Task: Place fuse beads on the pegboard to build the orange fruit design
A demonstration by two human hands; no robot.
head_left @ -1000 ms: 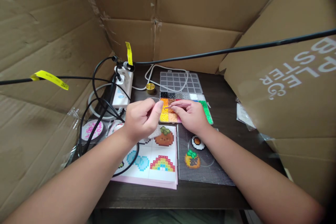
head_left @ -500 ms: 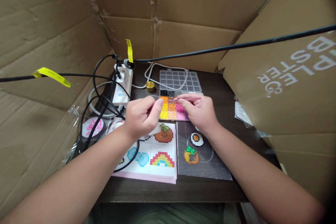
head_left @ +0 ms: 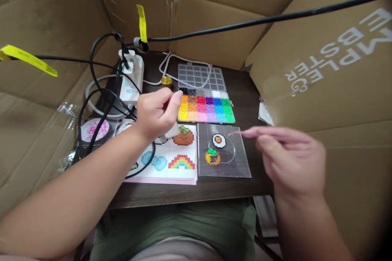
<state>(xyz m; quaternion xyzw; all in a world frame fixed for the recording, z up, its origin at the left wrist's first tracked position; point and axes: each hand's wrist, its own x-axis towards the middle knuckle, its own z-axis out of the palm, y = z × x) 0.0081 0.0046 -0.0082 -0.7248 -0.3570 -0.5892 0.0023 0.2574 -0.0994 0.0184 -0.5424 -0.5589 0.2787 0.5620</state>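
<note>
My left hand [head_left: 156, 112] is closed in a pinch on a small clear plastic piece [head_left: 173, 131], just left of the open bead box [head_left: 206, 107] with its rows of coloured beads. My right hand [head_left: 290, 163] is closed on pink tweezers [head_left: 257, 132] and hangs blurred off the table's right side, the tips pointing left toward the clear pegboard [head_left: 223, 153]. That pegboard carries a bead egg [head_left: 219, 140] and a bead orange [head_left: 212, 156]. A pink pattern sheet [head_left: 171, 159] with fruit and rainbow pictures lies under my left wrist.
A white power strip [head_left: 131, 77] with black cables [head_left: 101, 102] sits at the back left. The box's clear lid [head_left: 200, 77] and a small gold cap [head_left: 167, 80] lie behind the beads. A round pink bead piece [head_left: 92, 129] is at the left. Cardboard walls [head_left: 321, 69] close in all round.
My right hand has left the bead box and swung right and toward me with the tweezers. The camera has tilted down, showing my lap. My left hand keeps its pinch.
</note>
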